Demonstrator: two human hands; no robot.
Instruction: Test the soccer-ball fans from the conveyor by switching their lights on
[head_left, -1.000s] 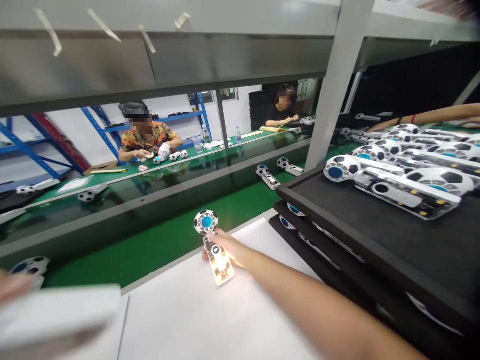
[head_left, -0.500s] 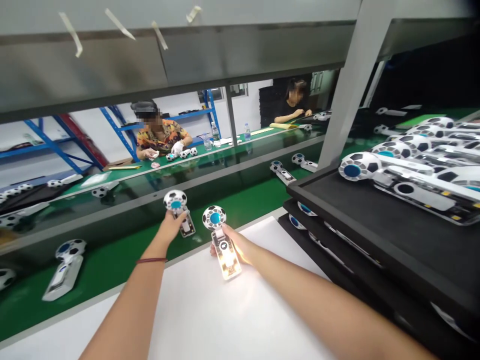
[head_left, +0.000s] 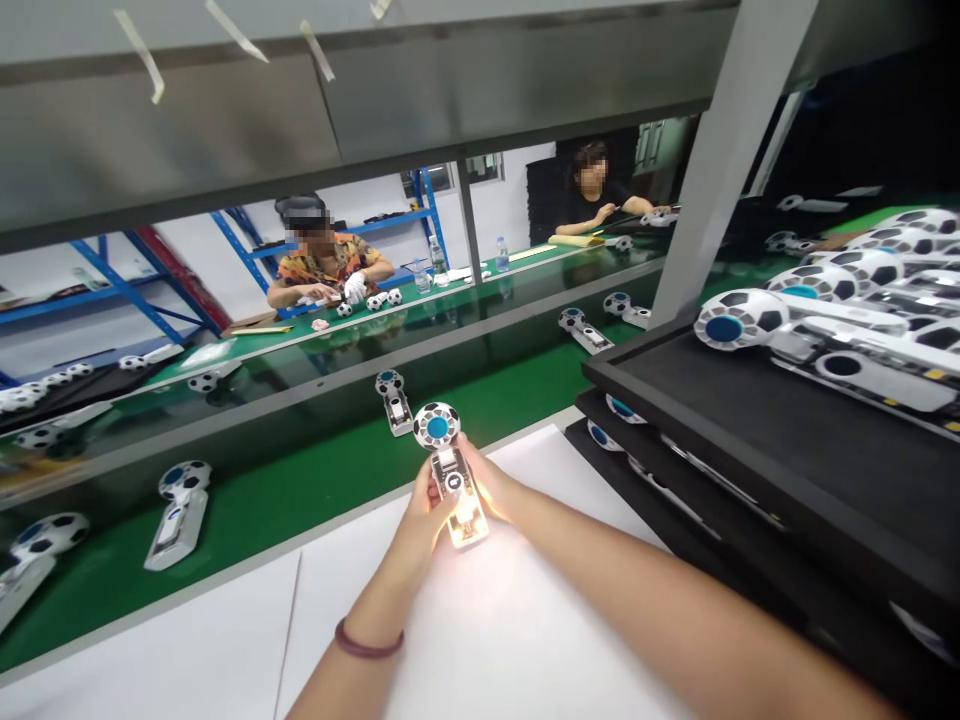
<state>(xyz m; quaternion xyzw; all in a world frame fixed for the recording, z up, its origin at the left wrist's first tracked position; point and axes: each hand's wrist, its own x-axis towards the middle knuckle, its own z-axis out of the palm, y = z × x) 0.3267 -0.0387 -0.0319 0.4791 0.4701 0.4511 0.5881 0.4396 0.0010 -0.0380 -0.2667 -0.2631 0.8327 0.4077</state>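
Both my hands hold one small handheld fan [head_left: 450,470] over the white work surface [head_left: 480,640]. The fan has a football-patterned head with a blue centre and an open handle that glows with a bright light. My left hand [head_left: 421,520] grips the handle from the left. My right hand [head_left: 487,480] holds it from the right, mostly hidden behind the glow. Another fan of the same kind [head_left: 394,400] lies on the green conveyor belt [head_left: 300,490] just beyond my hands.
More fans [head_left: 176,505] lie along the belt to the left and right. Stacked black trays [head_left: 787,440] with several fans stand at the right. A grey shelf [head_left: 337,110] hangs overhead. Two people sit at a far green bench [head_left: 465,280].
My left hand set a second fan down on the green belt, then came back and took hold of the lit fan's handle. The view shifted slightly right.
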